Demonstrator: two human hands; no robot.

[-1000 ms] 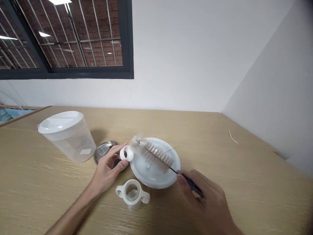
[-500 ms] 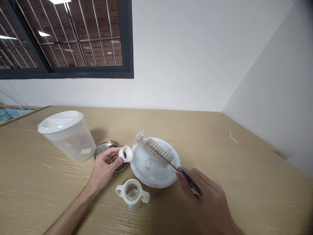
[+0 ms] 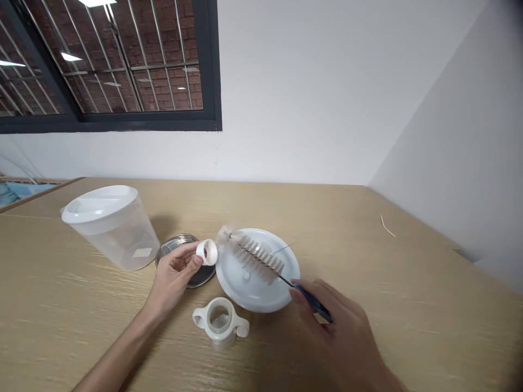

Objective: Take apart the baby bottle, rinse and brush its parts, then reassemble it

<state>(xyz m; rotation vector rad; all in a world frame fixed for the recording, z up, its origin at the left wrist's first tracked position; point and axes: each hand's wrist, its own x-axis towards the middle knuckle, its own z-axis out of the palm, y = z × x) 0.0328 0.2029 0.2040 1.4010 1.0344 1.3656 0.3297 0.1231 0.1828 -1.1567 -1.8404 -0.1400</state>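
My left hand (image 3: 174,276) pinches a small white plastic ring-shaped cap (image 3: 207,252), its hollow side turned toward the right. My right hand (image 3: 337,321) is closed round the dark blue handle of a bottle brush (image 3: 255,256). The brush's pale bristles hang over a white bowl (image 3: 261,302), with the tufted tip close to the cap; whether they touch I cannot tell. In the bowl are a thin wire-like piece and a small clear piece. In front of the bowl stands a small clear bottle with a white two-handled collar (image 3: 221,326).
A round metal dish (image 3: 202,279) lies partly behind my left hand, with a clear piece in it. Left of it stands a translucent lidded pitcher (image 3: 118,234). A thin pale strip (image 3: 387,226) lies on the wooden table (image 3: 408,305) at the right. A wall and barred window rise behind.
The brush has shifted slightly left and down, its tip nearer the cap. My left hand has tilted the cap a little. The whole view has moved slightly.
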